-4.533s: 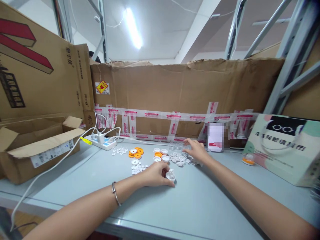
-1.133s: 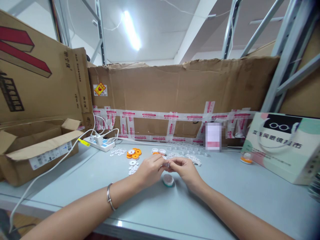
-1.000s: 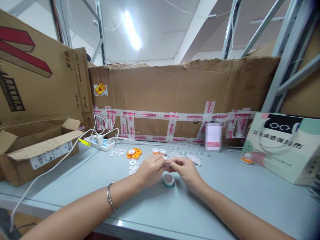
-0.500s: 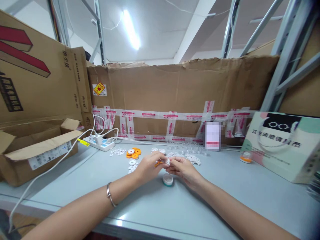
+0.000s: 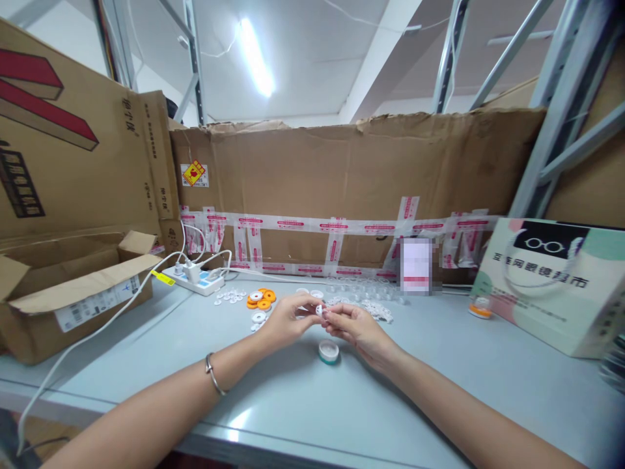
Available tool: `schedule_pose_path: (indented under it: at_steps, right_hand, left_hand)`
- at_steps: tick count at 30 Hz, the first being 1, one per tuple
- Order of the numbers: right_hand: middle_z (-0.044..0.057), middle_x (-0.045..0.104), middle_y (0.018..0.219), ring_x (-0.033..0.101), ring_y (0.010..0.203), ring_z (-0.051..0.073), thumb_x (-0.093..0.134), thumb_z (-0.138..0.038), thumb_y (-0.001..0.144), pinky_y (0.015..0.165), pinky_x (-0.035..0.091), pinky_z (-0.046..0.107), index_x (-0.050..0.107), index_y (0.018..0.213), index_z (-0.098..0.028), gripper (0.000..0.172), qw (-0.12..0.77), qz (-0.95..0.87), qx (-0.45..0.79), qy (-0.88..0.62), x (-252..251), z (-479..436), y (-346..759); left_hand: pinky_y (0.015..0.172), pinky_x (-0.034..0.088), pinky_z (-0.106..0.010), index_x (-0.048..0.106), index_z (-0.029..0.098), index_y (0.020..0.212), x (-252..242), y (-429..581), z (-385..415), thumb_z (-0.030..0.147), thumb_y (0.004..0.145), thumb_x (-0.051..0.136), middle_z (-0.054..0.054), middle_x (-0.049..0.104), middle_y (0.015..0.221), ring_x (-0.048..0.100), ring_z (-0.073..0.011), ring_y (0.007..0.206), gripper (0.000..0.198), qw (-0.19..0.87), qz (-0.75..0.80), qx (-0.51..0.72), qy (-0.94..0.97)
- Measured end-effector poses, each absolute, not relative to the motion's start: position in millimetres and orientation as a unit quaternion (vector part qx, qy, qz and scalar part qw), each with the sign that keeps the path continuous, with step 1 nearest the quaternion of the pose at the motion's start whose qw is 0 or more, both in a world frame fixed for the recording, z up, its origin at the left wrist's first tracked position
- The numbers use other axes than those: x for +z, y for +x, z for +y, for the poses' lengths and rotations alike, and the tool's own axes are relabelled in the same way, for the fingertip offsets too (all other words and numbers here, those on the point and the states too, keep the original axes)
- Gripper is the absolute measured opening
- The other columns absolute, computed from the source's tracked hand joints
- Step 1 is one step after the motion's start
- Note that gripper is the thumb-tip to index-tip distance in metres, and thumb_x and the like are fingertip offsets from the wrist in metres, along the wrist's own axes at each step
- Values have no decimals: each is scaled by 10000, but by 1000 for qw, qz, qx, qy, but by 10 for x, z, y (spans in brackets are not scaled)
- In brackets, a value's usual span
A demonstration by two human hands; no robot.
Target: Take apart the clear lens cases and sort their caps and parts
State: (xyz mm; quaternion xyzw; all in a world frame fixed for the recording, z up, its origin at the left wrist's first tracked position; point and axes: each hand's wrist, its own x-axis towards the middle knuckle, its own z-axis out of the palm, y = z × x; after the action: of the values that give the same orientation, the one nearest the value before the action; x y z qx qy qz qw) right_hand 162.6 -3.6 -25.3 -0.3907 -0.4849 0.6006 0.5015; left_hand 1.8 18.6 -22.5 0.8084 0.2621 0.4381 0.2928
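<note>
A small white plastic part [image 5: 319, 311] is pinched between the fingertips of my left hand [image 5: 289, 319] and my right hand [image 5: 352, 327], above the middle of the table. Both hands are closed, and their fingers cover much of the part. Just below them on the table stands a small round container [image 5: 329, 352], clear above with a teal-green base. Beside my left hand lie several orange rings [image 5: 263, 301] with a white one on top. A white ring [image 5: 258, 317] lies closer to that hand. Beyond my right hand is a pile of small white pieces [image 5: 377, 311].
Clear small cups [image 5: 368, 290] stand along the back, near a blurred white card [image 5: 415, 266]. A power strip [image 5: 198, 280] with cables and an open cardboard box [image 5: 73, 293] are at left. At right stand an orange-based container [image 5: 480, 308] and a paper bag [image 5: 537, 286].
Both hands have shifted slightly left with the white part, which has turned. The orange bit seen at my left fingers earlier is no longer visible.
</note>
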Motion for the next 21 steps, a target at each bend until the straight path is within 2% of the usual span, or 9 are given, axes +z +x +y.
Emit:
schedule_pose_path:
  at_steps: [5,11,13,16,21]
  right_hand:
    - [-20,605,515,505,488,62,726,-344,533,540,406,193,583,609,-137,263,528,-496,554,-410,-228,-38,1580]
    - [-33,553,467,453,417,47,647,-222,575,468,383,178,527,528,-149,148,545,-431,538,-476,-264,73,1684]
    - [-29,553,483,457,418,54,626,-219,589,474,394,188,525,547,-154,127,563,-421,505,-500,-297,164,1804]
    - [-14,570,522,510,482,95,613,-262,611,512,414,219,551,635,-159,123,584,-495,392,-511,-349,299,1969]
    - [-5,582,542,544,529,144,561,-290,645,518,401,250,571,670,-170,123,513,-633,222,-536,-420,407,2032]
  left_hand:
    - [700,509,-253,615,124,907,-233,78,145,128,730,560,-70,597,888,587,-136,770,185,222,258,473,812]
    - [770,467,-284,612,159,925,-176,14,170,144,764,546,-63,620,889,568,-157,842,175,77,274,496,821]
    - [761,473,-279,613,160,917,-149,-43,213,159,778,532,-63,619,895,569,-153,836,161,75,299,504,807]
    - [738,493,-259,609,163,962,-152,-102,282,170,792,508,-70,616,945,574,-149,852,198,109,314,499,800]
    - [730,498,-264,601,171,1021,-195,-92,299,212,812,486,-65,636,971,586,-152,843,242,114,333,468,811]
